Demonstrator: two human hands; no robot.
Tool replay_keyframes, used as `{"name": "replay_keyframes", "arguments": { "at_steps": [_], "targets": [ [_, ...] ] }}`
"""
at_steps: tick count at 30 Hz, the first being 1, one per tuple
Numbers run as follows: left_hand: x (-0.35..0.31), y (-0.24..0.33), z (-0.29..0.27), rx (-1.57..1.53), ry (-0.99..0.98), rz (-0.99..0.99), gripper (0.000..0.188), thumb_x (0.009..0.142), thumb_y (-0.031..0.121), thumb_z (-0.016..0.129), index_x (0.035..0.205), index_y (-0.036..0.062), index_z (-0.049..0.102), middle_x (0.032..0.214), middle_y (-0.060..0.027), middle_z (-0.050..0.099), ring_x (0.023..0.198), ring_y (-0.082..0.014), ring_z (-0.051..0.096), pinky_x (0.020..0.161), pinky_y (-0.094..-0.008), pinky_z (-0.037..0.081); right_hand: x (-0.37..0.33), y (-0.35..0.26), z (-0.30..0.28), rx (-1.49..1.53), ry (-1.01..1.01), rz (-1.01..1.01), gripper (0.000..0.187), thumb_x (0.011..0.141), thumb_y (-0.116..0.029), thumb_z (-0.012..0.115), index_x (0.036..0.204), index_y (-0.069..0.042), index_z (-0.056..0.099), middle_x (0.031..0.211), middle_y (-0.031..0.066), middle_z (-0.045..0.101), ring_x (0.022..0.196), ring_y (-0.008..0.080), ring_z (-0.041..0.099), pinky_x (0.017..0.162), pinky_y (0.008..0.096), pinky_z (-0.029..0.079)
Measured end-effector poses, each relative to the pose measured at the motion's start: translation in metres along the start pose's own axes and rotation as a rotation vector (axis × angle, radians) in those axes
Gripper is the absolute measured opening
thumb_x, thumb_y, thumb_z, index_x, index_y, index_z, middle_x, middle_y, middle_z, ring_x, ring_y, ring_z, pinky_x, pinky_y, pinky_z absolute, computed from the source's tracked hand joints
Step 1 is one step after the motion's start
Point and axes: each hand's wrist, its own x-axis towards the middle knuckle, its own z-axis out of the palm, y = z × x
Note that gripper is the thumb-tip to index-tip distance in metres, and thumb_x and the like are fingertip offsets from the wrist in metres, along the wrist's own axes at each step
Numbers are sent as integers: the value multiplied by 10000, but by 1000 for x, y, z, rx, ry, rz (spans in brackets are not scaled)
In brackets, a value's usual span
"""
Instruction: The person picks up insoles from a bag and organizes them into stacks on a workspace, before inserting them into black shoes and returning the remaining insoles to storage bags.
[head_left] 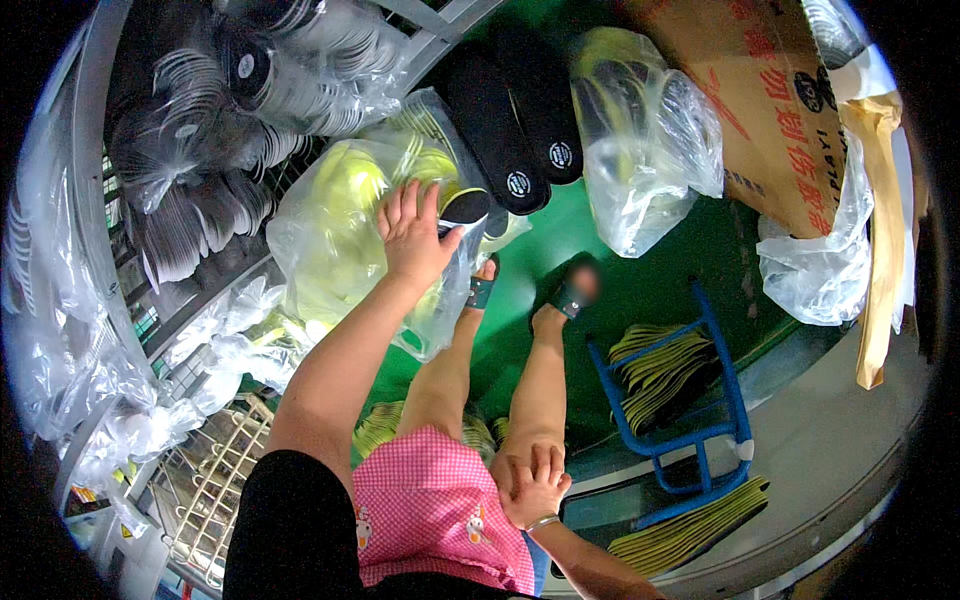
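Observation:
My left hand (418, 235) reaches forward and lies, fingers spread, on a clear plastic bag (400, 330) filled with yellow-green insoles (340, 195). Beside its thumb, the rounded black end of an insole (465, 207) shows at the bag's right side. Whether the fingers press on that insole or only on the plastic, I cannot tell. Just beyond lies a pair of black insoles (500, 135) with round white prints at their heels. My right hand (535, 490) rests on my right knee, fingers apart, holding nothing.
Clear bags of grey insoles (200, 130) fill a metal rack at left, above a wire basket (215, 490). Ahead to the right stand another insole bag (635, 150) and a cardboard box (760, 90). A blue metal frame (740, 400) sits among yellow-green insole stacks (690, 525) on the right.

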Motion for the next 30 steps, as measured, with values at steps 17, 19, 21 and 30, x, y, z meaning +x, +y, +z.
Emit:
{"name": "replay_keyframes", "arguments": {
  "at_steps": [17, 19, 21, 30],
  "targets": [
    [-36, -15, -15, -159, -121, 107, 563, 678, 194, 599, 1178, 72, 370, 1275, -128, 270, 1163, -311, 270, 944, -410, 236, -1, -2, 4, -68, 14, -26, 442, 607, -361, 563, 1018, -206, 519, 1235, 126, 277, 1192, 349, 137, 840, 483, 212],
    [-49, -15, -26, -161, -156, 137, 599, 670, 212, 606, 1195, 75, 352, 1289, -138, 235, 1181, -334, 226, 948, -460, 192, -1, -5, 3, -67, 5, -25, 444, 608, -361, 562, 1022, -208, 518, 1243, 126, 270, 1194, 349, 133, 843, 479, 210],
    [-61, -16, -45, -55, -64, 54, 620, 652, 240, 612, 1195, 89, 354, 1284, -149, 234, 1189, -333, 212, 938, -513, 156, -1, -4, 4, -51, -7, -19, 465, 611, -373, 554, 1039, -198, 512, 1258, 127, 253, 1196, 352, 126, 845, 488, 206],
    [-77, -143, -47, -763, 346, -833, 572, 713, 194, 605, 1184, 23, 328, 1121, -132, 417, 1020, -227, 401, 848, -399, 312, 0, -10, 9, -66, -15, -13, 460, 619, -370, 557, 1048, -209, 512, 1259, 129, 254, 1199, 345, 120, 847, 481, 209]
  ]
}}
